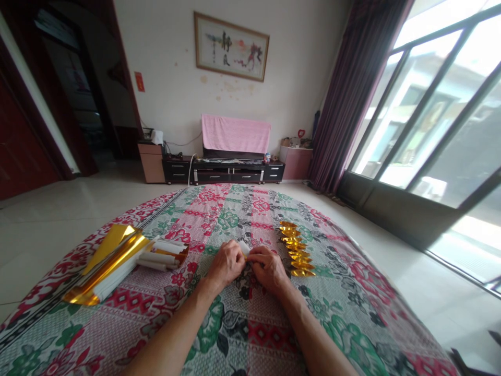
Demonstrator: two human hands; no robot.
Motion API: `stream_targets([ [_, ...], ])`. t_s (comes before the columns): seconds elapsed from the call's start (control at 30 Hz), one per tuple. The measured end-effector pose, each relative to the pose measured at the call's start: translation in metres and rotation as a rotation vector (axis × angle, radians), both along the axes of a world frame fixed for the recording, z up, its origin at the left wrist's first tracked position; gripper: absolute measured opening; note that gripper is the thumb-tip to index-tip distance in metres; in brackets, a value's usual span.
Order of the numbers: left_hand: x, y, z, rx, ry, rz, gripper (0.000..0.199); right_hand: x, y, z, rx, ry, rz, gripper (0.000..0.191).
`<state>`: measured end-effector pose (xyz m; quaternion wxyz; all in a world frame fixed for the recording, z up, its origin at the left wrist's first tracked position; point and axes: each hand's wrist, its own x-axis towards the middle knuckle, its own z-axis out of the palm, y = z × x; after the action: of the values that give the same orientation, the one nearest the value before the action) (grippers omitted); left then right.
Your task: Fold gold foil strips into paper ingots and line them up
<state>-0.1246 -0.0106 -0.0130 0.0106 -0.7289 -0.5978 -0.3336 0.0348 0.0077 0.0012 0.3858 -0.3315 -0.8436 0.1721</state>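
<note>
My left hand (229, 262) and my right hand (268, 266) meet over the middle of the table, fingers pinched close together. Between them they grip a small piece of foil paper (244, 246), its white side showing above the fingertips and a trace of gold lower down; most of it is hidden. To the right lies a column of several folded gold paper ingots (299, 256). On the left rests a stack of gold foil paper sheets (117, 261), curled over, with rolled white-backed papers (160, 256) beside it.
A flowered cloth (219, 334) covers the round table. Beyond it, a low black cabinet (230, 175) stands against the wall, with a pink cloth (235, 134) draped over something on top. Large windows (430, 115) and a purple curtain (344, 94) are on the right.
</note>
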Motion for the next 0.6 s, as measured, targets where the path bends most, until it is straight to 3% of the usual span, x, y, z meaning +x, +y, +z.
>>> stream_targets([
  [0.6,-0.004,0.0005,-0.003,0.028,-0.157,-0.032,0.017,-0.0023,-0.0004,-0.0012,0.01,-0.033,-0.046,0.035],
])
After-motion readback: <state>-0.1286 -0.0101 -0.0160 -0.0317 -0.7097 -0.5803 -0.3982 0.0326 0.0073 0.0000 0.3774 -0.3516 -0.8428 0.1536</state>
